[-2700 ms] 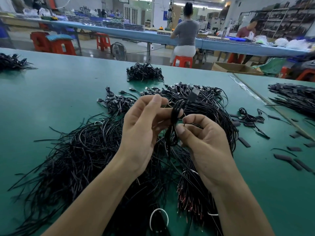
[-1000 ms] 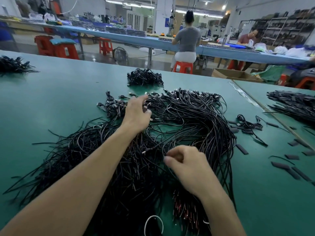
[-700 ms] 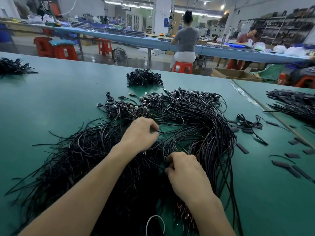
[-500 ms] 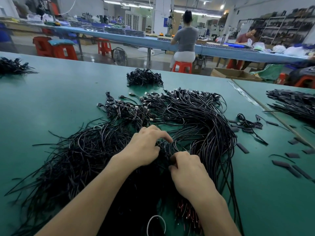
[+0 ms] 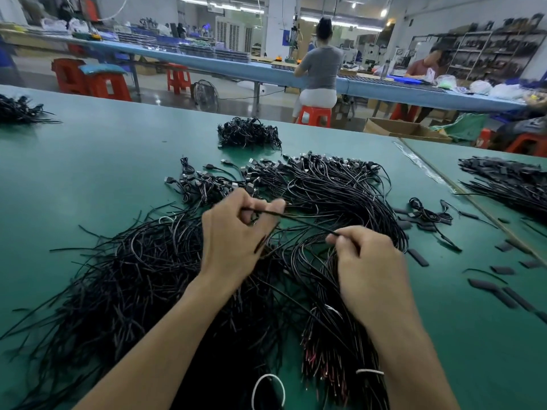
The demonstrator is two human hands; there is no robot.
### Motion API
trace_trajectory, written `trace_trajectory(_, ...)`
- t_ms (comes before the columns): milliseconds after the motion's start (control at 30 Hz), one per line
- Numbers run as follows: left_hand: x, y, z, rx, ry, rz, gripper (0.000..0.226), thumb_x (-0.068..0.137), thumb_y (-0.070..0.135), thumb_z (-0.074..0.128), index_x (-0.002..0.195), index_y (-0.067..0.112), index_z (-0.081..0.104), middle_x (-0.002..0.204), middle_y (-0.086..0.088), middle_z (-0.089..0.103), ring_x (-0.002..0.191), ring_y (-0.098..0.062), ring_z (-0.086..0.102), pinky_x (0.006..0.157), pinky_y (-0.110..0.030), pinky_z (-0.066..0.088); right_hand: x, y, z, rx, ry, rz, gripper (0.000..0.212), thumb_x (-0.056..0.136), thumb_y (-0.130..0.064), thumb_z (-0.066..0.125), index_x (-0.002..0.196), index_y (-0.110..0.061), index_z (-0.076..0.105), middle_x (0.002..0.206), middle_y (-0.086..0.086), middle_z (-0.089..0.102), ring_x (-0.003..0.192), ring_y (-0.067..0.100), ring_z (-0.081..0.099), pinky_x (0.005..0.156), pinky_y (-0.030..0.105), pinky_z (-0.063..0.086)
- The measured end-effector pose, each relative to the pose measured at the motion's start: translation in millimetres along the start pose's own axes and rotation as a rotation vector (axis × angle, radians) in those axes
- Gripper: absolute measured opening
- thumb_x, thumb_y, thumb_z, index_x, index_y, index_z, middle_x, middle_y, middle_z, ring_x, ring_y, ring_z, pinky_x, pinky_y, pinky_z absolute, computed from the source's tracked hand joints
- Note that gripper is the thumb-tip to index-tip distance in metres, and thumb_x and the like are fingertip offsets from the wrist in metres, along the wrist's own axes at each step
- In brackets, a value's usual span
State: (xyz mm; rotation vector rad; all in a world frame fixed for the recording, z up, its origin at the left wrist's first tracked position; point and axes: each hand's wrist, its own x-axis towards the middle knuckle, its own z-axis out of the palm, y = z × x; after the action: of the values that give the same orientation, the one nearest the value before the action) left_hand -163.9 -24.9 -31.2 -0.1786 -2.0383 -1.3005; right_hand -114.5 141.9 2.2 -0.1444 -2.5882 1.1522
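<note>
**Free one cable cleanly**

We hold a single black cable (image 5: 302,223) taut just above the cable pile (image 5: 142,276) — left hand (image 5: 236,235) curled round one end, right hand (image 5: 370,270) pinching the other. We should pull level and slowly, lest neighbours snag.

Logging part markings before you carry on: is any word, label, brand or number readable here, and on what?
No text can be read.
Blue sign on the pillar: too small and blurred to read.
Black cable pinched between left hand and right hand: no print shows.
Cardboard box: no print shows.
</note>
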Motion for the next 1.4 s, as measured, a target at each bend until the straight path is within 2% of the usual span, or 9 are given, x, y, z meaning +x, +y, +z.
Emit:
trace_trajectory(200,27.0,15.9,-46.6,-0.151,0.432,-0.077,0.047,0.086,0.044,0.07,0.064,0.025,0.034,0.059,0.006,0.03,0.054,-0.01,0.033,0.051,-0.026,0.041,12.6,22.7,-14.9,-0.237,0.205,0.149,0.03,0.103,-0.016,0.041,0.108,-0.015,0.07,0.098,0.012,0.066,0.088,0.028,0.059,0.073,0.03,0.042)
trace_trajectory(333,18.0,22.9,-39.6,0.114,0.119,0.094,0.044,0.096,0.046,0.054,0.06,0.027,0.039,0.05,0.014,0.034,0.037,-0.005,0.031,0.039,-0.014,0.031,3.4,15.1,-5.1,-0.449,0.019,0.1,0.039,0.098,-0.012,0.042,0.135,-0.017,0.058,0.123,0.01,0.06,0.107,0.028,0.056,0.097,0.04,0.045)
trace_trajectory(500,4.0,18.4,-25.6,0.548,-0.314,0.28,0.049,0.099,0.055,0.032,0.06,0.025,0.038,0.049,0.014,0.042,0.042,-0.002,0.045,0.042,-0.024,0.042,-6.9,-3.5,-7.3,-0.122,0.138,-0.045,0.068,0.095,-0.009,0.046,0.156,-0.024,0.019,0.154,-0.004,0.034,0.14,0.015,0.032,0.112,0.028,0.023)
trace_trajectory(600,0.5,15.9,-26.4,0.643,-0.421,0.304,0.05,0.098,0.062,0.029,0.063,0.027,0.038,0.051,0.015,0.043,0.046,0.0,0.042,0.049,-0.025,0.04,-11.2,-13.0,-15.5,-0.086,0.234,-0.265,0.068,0.093,-0.01,0.05,0.152,-0.033,0.025,0.151,-0.018,0.033,0.138,-0.001,0.026,0.107,0.009,0.01)
trace_trajectory(733,-4.2,29.9,-25.1,0.521,-0.543,0.365,0.041,0.09,0.056,0.027,0.069,0.025,0.044,0.054,0.009,0.049,0.049,-0.014,0.051,0.046,-0.026,0.033,-15.0,-21.3,-11.7,-0.209,-0.117,-0.505,0.046,0.097,-0.045,0.037,0.142,-0.038,0.046,0.14,-0.026,0.042,0.133,-0.01,0.027,0.115,0.018,0.018)
trace_trajectory(833,-1.8,39.0,-27.3,0.42,-0.462,0.306,0.029,0.082,0.053,0.036,0.066,0.029,0.033,0.053,0.013,0.045,0.049,-0.006,0.043,0.051,-0.028,0.033,-14.9,-17.6,-2.4,-0.172,-0.167,-0.424,0.042,0.094,-0.056,0.034,0.114,-0.035,0.064,0.108,-0.019,0.062,0.105,0.002,0.053,0.094,0.025,0.043)
trace_trajectory(1000,2.6,38.2,-31.0,0.3,-0.258,0.128,0.043,0.087,0.056,0.059,0.061,0.023,0.048,0.045,0.011,0.044,0.041,-0.007,0.044,0.048,-0.022,0.032,-3.2,-4.2,-3.6,0.176,0.255,-0.228,0.036,0.098,-0.045,0.052,0.07,-0.023,0.061,0.05,-0.018,0.053,0.043,0.003,0.045,0.042,0.012,0.031)
trace_trajectory(1233,4.4,48.7,-41.8,-0.224,-1.308,-0.286,0.053,0.092,0.064,0.053,0.056,0.025,0.052,0.047,0.012,0.036,0.041,-0.01,0.028,0.043,-0.021,0.025,8.4,8.9,-1.4,0.536,0.348,-0.088,0.032,0.098,-0.038,0.06,0.071,-0.023,0.067,0.064,0.009,0.058,0.055,0.001,0.043,0.048,0.009,0.036)
trace_trajectory(1400,2.1,57.2,-51.5,-0.766,-1.503,-0.244,0.043,0.092,0.053,0.059,0.062,0.023,0.059,0.046,0.004,0.031,0.037,-0.013,0.022,0.037,-0.029,0.015,9.5,12.6,3.2,0.623,0.323,-0.032,0.033,0.097,-0.036,0.061,0.069,-0.02,0.068,0.06,0.0,0.047,0.051,0.003,0.036,0.045,0.014,0.032)
